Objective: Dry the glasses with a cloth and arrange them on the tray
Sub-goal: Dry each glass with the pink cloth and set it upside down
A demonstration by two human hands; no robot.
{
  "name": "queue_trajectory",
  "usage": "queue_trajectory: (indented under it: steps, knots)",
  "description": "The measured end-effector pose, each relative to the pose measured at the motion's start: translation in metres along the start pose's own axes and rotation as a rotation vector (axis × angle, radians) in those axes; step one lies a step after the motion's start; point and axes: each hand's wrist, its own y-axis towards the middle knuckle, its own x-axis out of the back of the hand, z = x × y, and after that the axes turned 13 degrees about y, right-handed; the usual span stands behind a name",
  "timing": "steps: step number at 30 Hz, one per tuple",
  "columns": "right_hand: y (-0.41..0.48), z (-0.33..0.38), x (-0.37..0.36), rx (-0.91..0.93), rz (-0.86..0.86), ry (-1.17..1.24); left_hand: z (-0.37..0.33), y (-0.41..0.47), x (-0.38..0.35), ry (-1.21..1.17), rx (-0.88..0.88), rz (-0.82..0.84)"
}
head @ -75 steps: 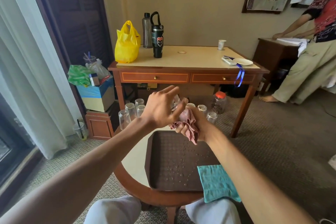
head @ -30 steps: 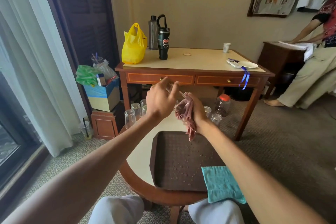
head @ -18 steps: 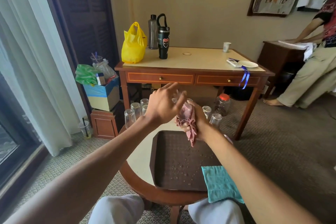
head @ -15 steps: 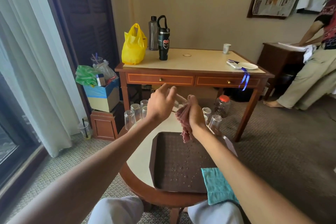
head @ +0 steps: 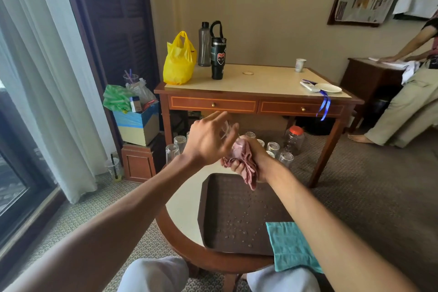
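Glasses stand upside down on the far left side of the round table. Next to them, the left hand is up in the air above the table. Its fingers curl round one clear glass, which looks blurry. Just beside it is the pink cloth, all bunched up. I cannot tell if it touches that glass. The right hand grips the cloth tight, and a bit of the cloth hangs down over the brown tray. The tray lies on the table, below both hands, with water drops on it. Behind the right hand, more glasses stand upside down at the far edge of the table. A teal cloth lies over the near right corner of the tray. Further right, a jar with a red lid stands on the floor.
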Motion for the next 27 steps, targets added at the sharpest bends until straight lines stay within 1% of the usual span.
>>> queue_trajectory:
  steps: [2, 3, 4, 5, 6, 9, 10, 12, 15, 18, 23, 24, 27]
  knots:
    - [-0.002, -0.003, 0.005, -0.076, 0.061, 0.009, 0.005, -0.003, 0.0, 0.004, -0.134, 0.019]
    - [-0.004, -0.004, 0.003, -0.077, 0.049, 0.017, 0.006, -0.005, -0.001, 0.009, -0.154, 0.021]
    - [-0.005, -0.006, -0.001, -0.038, 0.005, 0.023, 0.007, -0.007, -0.002, 0.008, -0.138, 0.026]
    - [-0.004, -0.007, -0.006, 0.04, -0.063, 0.015, 0.006, -0.009, -0.004, 0.004, -0.08, 0.027]
    - [-0.004, -0.009, -0.012, 0.146, -0.127, 0.007, 0.005, -0.01, -0.007, -0.008, 0.023, 0.026]
    - [-0.007, -0.016, -0.03, 0.476, -0.377, -0.181, 0.0, -0.007, -0.014, -0.117, 0.477, 0.055]
    - [-0.01, -0.018, -0.034, 0.565, -0.43, -0.242, -0.001, -0.005, -0.016, -0.155, 0.589, 0.066]
    - [-0.01, -0.023, -0.034, 0.69, -0.433, -0.338, 0.002, -0.004, -0.017, -0.17, 0.693, 0.059]
    - [-0.002, -0.03, -0.023, 0.654, -0.351, -0.422, 0.014, -0.009, -0.014, -0.139, 0.716, 0.08]
    - [0.008, -0.036, -0.01, 0.569, -0.282, -0.376, 0.024, -0.016, -0.01, -0.035, 0.697, 0.144]
    - [0.02, -0.04, 0.017, 0.456, -0.351, -0.222, 0.047, -0.038, -0.008, 0.12, 0.671, 0.244]
    - [0.03, -0.042, 0.03, 0.432, -0.356, -0.199, 0.053, -0.044, -0.011, 0.144, 0.649, 0.273]
    - [0.033, -0.053, 0.042, 0.359, -0.333, -0.194, 0.066, -0.067, -0.018, 0.227, 0.59, 0.365]
